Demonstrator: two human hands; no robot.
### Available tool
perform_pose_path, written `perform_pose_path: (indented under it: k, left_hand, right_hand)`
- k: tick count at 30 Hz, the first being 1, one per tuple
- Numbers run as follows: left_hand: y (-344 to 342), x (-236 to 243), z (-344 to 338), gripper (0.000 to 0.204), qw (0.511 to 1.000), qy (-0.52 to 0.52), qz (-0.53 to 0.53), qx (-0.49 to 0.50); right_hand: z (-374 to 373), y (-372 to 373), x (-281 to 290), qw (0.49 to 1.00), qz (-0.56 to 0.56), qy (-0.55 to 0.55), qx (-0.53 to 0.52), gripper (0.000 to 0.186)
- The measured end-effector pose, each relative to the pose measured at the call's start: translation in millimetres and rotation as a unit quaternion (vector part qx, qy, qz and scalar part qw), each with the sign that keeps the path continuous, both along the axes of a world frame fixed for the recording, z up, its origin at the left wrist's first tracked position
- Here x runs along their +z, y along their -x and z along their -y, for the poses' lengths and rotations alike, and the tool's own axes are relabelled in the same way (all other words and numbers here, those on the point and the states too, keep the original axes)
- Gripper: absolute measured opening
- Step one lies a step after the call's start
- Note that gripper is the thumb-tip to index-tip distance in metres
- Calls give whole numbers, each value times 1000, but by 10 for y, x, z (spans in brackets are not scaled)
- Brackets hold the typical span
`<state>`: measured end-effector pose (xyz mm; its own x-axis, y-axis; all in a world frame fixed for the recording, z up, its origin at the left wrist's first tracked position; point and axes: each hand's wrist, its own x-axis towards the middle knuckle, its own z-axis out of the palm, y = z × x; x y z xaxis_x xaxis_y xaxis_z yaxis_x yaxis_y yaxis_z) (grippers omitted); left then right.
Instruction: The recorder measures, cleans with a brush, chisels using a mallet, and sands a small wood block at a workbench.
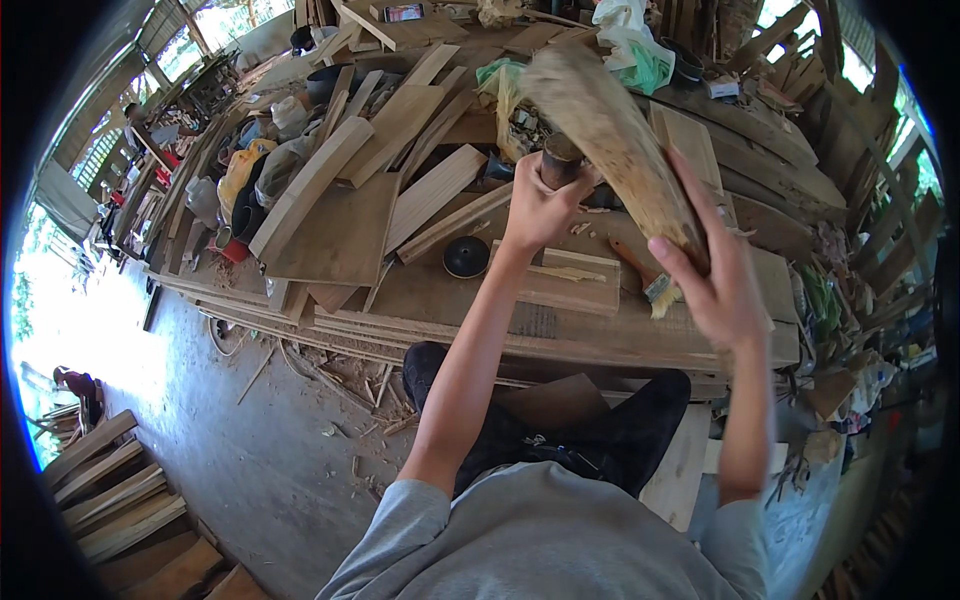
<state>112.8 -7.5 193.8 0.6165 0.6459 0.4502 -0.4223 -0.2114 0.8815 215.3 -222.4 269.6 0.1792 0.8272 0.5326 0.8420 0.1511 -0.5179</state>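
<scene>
Head view: left hand (pixel 540 208) clasped a dark cylinder (pixel 562 160); right hand (pixel 722 290) gripped a wooden slab (pixel 622 135), whose slipping could have caused bruising.

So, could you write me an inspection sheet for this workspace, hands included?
Surface: wooden worktop, largely covered with boards and scraps.
Job's things: thick, curved piece of wood, motion-blurred; dark cylindrical object, partly hidden, kind unclear; brush lying near the right hand.
Clutter: loose planks, plastic bags, black round object.
Hands: left hand closed around the dark cylindrical object; right hand holding the curved wood's near end.
Cables: nothing seen for certain.
Surroundings: grey floor with wood scraps; piled wood at lower left.
</scene>
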Motion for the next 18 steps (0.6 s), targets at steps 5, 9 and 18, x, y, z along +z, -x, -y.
perform_pose_path:
  k: [5, 9, 18]
  left_hand:
    - [-68, 0, 37, 18, 999, 2, 27, 36]
    - [-82, -30, 25, 19, 999, -4, 34, 30]
    - [195, -100, 275, 26, 998, -35, 32, 51]
  right_hand:
    - [184, 166, -976, 972, -202, 17, -117, 74]
    - [365, 208, -1753, 969, -128, 97, -190, 74]
    - [440, 419, -2107, 960, -91, 154, -216, 80]
